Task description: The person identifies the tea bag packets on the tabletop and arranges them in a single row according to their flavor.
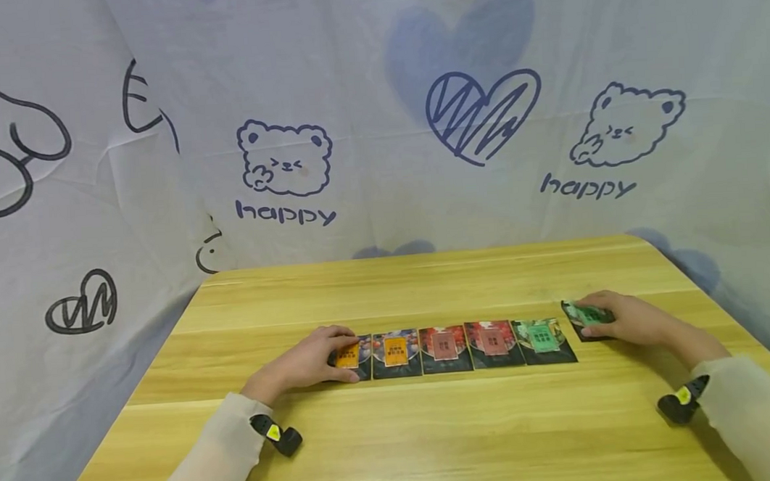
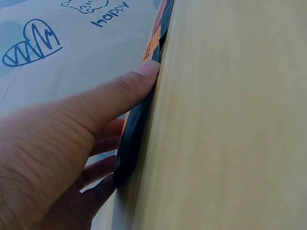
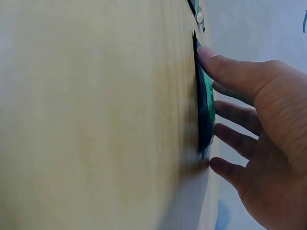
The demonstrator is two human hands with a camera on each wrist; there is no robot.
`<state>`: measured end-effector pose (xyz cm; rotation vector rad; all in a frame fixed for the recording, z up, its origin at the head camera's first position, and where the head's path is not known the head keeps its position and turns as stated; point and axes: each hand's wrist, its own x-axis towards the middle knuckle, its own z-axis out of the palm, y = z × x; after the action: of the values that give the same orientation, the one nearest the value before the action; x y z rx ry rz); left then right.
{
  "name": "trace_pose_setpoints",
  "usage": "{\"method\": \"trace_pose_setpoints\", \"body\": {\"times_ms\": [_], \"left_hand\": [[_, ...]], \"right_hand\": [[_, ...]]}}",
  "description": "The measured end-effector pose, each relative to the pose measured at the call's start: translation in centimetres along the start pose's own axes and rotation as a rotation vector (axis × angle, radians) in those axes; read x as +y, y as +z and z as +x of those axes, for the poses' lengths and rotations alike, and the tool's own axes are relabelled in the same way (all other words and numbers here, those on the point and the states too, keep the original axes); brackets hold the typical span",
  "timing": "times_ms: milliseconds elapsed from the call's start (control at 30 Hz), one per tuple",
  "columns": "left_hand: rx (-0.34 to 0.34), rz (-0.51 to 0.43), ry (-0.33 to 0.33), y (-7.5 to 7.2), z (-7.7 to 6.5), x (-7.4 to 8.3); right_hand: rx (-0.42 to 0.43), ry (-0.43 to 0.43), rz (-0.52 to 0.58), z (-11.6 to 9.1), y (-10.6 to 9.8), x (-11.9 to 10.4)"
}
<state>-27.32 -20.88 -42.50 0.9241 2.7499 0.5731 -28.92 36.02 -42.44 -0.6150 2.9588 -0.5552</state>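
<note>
A row of flat, dark printed packets lies on the table. At its left end, my left hand (image 1: 311, 358) spans a packet with an orange label (image 1: 348, 356), thumb at the near edge and fingers around the far and left sides. The left wrist view shows the thumb (image 2: 122, 91) on that packet's dark edge (image 2: 134, 139). Off the row's right end, my right hand (image 1: 631, 319) grips a green-labelled packet (image 1: 583, 316) between thumb and fingers. This packet sits turned at an angle, with a gap to the row. In the right wrist view its dark edge (image 3: 204, 110) shows beside the thumb.
Between the hands lie another orange-labelled packet (image 1: 396, 353), two red ones (image 1: 446, 349) and a green-labelled packet (image 1: 545, 341), side by side. The wooden table (image 1: 434, 434) extends in front and behind. A white printed cloth (image 1: 382, 182) hangs at the back and left.
</note>
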Motion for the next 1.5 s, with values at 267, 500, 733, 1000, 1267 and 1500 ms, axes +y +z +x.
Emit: {"method": "trace_pose_setpoints", "body": {"times_ms": [267, 500, 733, 1000, 1267, 1500], "left_hand": [[0.002, 0.013, -0.011, 0.2, 0.1, -0.3], [0.000, 0.020, -0.020, 0.1, 0.1, -0.1], [-0.004, 0.010, -0.017, 0.1, 0.0, -0.1], [-0.003, 0.012, -0.022, 0.1, 0.0, 0.1], [0.001, 0.026, -0.029, 0.1, 0.2, 0.2], [-0.002, 0.033, -0.029, 0.1, 0.2, 0.2]], "right_hand": [[-0.012, -0.030, -0.007, -1.1, 0.2, -0.8], [-0.009, -0.039, 0.020, -1.6, 0.5, -1.4], [-0.012, -0.052, 0.025, -1.9, 0.7, -1.9], [-0.009, -0.052, 0.011, -1.9, 0.6, -2.3], [-0.005, -0.052, 0.000, -2.0, 0.5, -2.6], [0.010, -0.062, -0.008, -2.0, 0.6, -2.5]]}}
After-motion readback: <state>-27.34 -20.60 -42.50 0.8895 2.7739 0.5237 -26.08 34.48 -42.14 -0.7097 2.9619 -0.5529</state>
